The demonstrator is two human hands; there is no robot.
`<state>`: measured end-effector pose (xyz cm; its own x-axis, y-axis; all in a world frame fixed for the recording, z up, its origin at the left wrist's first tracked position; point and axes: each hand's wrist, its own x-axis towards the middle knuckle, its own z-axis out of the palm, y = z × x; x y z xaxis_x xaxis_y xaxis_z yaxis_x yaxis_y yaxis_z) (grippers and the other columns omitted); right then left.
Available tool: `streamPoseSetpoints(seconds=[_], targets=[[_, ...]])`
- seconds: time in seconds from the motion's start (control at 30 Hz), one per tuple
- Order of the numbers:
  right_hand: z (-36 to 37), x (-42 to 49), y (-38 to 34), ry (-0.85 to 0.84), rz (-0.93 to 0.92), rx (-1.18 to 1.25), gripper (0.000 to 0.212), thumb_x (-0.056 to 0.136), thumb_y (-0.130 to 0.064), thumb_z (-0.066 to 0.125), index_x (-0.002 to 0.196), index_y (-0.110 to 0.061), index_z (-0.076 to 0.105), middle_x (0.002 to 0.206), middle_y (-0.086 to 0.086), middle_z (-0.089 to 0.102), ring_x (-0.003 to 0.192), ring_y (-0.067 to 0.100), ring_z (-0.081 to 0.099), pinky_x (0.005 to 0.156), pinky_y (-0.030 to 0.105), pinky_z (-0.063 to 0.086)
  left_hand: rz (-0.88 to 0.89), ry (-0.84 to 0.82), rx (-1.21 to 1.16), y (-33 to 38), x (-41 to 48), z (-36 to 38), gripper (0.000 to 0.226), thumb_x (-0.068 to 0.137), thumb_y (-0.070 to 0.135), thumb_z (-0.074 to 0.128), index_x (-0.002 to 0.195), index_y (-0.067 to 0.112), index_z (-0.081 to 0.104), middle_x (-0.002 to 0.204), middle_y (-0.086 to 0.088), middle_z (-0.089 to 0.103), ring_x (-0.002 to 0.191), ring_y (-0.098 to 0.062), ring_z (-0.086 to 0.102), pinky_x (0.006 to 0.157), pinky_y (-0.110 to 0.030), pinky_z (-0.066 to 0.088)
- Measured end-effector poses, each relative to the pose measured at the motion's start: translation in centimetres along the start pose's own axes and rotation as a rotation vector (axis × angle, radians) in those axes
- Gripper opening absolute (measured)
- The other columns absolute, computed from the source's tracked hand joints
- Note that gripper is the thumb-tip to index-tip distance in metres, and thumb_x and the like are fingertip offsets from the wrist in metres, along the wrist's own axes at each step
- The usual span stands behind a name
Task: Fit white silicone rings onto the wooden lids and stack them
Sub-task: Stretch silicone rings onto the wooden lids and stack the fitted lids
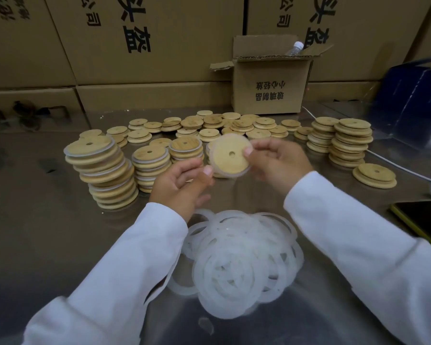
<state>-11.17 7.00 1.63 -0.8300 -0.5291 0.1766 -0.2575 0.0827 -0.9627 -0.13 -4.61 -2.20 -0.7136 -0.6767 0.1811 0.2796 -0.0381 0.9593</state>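
This is looking like a packing workshop: big brown printed cardboard cartons [184, 46] are standing stacked behind a grey steel worktable [47, 232]. On it, round wooden lids [348, 143] are sitting in bulk stacks near a heap of white silicone rings [239, 265].

We see a steel tabletop [47, 232] backed by a wall of large printed cartons [159, 46]. A small open cardboard box [269, 95] stands at the far edge, with a plastic bottle [295, 48] poking out. To the right are a dark blue bag [413, 95], a white cable [393, 165] and a phone [423, 220] in a yellow-green case.
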Motion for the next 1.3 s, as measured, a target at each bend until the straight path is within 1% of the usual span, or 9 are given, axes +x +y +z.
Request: streamPoseSetpoints(seconds=[0.13, 0.3, 0.37, 0.47, 0.57, 0.7, 0.9, 1.1, 1.3], targets=[[0.6, 5.3, -0.3, 0.197, 0.252, 0.094, 0.019, 0.085, -0.027, 0.063, 0.1, -0.015, 0.063, 0.067, -0.002, 0.062, 0.058, 0.009, 0.059, 0.063, 0.024, 0.052, 0.007, 0.039, 0.016, 0.0, 0.0, 0.0, 0.01, 0.083, 0.015, 0.063, 0.091, 0.022, 0.063, 0.083, 0.004, 0.071, 0.076, -0.011, 0.07, 0.059, -0.021, 0.055], [3.2, 9.7, 0.0, 0.093, 0.5, 0.126, 0.028, 0.084, -0.026, 0.064, 0.104, -0.011, 0.052, 0.069, 0.004, 0.053, 0.055, 0.012, 0.051, 0.047, 0.022, 0.047, 0.024, 0.038, 0.003, -0.1, 0.1, 0.2, 0.004, 0.084, 0.019, 0.061, 0.086, 0.022, 0.065, 0.078, 0.005, 0.07, 0.074, -0.009, 0.069, 0.059, -0.021, 0.056], [3.7, 10.7, 0.9, 0.015, 0.484, 0.09, 0.031, 0.086, -0.028, 0.06, 0.109, -0.015, 0.044, 0.085, 0.005, 0.051, 0.072, 0.015, 0.052, 0.057, 0.02, 0.05, 0.027, 0.035, 0.003, -0.1, 0.1, 0.4, 0.004, 0.084, 0.021, 0.061, 0.085, 0.022, 0.064, 0.08, 0.005, 0.069, 0.075, -0.009, 0.069, 0.059, -0.022, 0.056], [3.8, 11.3, 2.0, -0.026, 0.508, -0.084, 0.043, 0.084, -0.046, 0.057, 0.106, -0.019, 0.033, 0.106, 0.008, 0.042, 0.095, 0.021, 0.041, 0.094, 0.029, 0.043, 0.039, 0.035, 0.01, 0.0, 0.0, 0.5, 0.005, 0.083, 0.024, 0.061, 0.086, 0.022, 0.065, 0.082, 0.004, 0.07, 0.077, -0.011, 0.069, 0.06, -0.022, 0.056], [2.4, 10.6, 2.1, 0.116, 0.488, -0.2, 0.052, 0.078, -0.056, 0.058, 0.113, -0.018, 0.05, 0.097, 0.006, 0.054, 0.084, 0.021, 0.049, 0.085, 0.032, 0.046, 0.034, 0.041, 0.003, 0.2, 0.0, 0.5, 0.005, 0.084, 0.024, 0.06, 0.086, 0.021, 0.064, 0.083, 0.002, 0.069, 0.076, -0.01, 0.068, 0.06, -0.022, 0.056], [-3.5, 9.2, 2.5, 0.278, 0.327, -0.223, 0.044, 0.084, -0.035, 0.061, 0.115, -0.004, 0.056, 0.067, 0.001, 0.059, 0.054, 0.012, 0.055, 0.062, 0.027, 0.047, 0.032, 0.036, 0.019, 0.2, -0.1, 0.6, 0.003, 0.085, 0.022, 0.061, 0.085, 0.022, 0.064, 0.077, 0.006, 0.069, 0.07, -0.008, 0.068, 0.058, -0.023, 0.056], [-14.4, 7.4, 2.2, 0.5, 0.28, -0.643, 0.035, 0.088, -0.03, 0.058, 0.113, -0.007, 0.059, 0.105, 0.014, 0.062, 0.089, 0.033, 0.058, 0.079, 0.041, 0.048, 0.028, 0.03, 0.049, 0.0, 0.0, 0.4, 0.006, 0.085, 0.019, 0.06, 0.083, 0.022, 0.065, 0.07, 0.007, 0.07, 0.068, -0.01, 0.068, 0.059, -0.026, 0.057], [-18.2, 6.2, 4.9, 0.164, 0.462, -1.129, 0.07, 0.079, -0.049, 0.064, 0.137, -0.021, 0.039, 0.137, 0.009, 0.046, 0.123, 0.033, 0.045, 0.103, 0.044, 0.039, 0.026, 0.013, 0.089, -0.2, -0.2, 0.6, 0.007, 0.085, 0.018, 0.059, 0.088, 0.019, 0.065, 0.073, 0.003, 0.07, 0.065, -0.009, 0.067, 0.055, -0.022, 0.056], [-17.5, 5.6, 5.5, 0.107, 0.454, -1.109, 0.068, 0.074, -0.047, 0.07, 0.13, -0.017, 0.047, 0.127, 0.007, 0.053, 0.111, 0.027, 0.052, 0.094, 0.036, 0.042, 0.037, 0.02, 0.084, -0.2, -0.3, 0.7, 0.007, 0.085, 0.017, 0.058, 0.087, 0.017, 0.065, 0.072, 0.002, 0.068, 0.062, -0.008, 0.066, 0.054, -0.021, 0.055]])
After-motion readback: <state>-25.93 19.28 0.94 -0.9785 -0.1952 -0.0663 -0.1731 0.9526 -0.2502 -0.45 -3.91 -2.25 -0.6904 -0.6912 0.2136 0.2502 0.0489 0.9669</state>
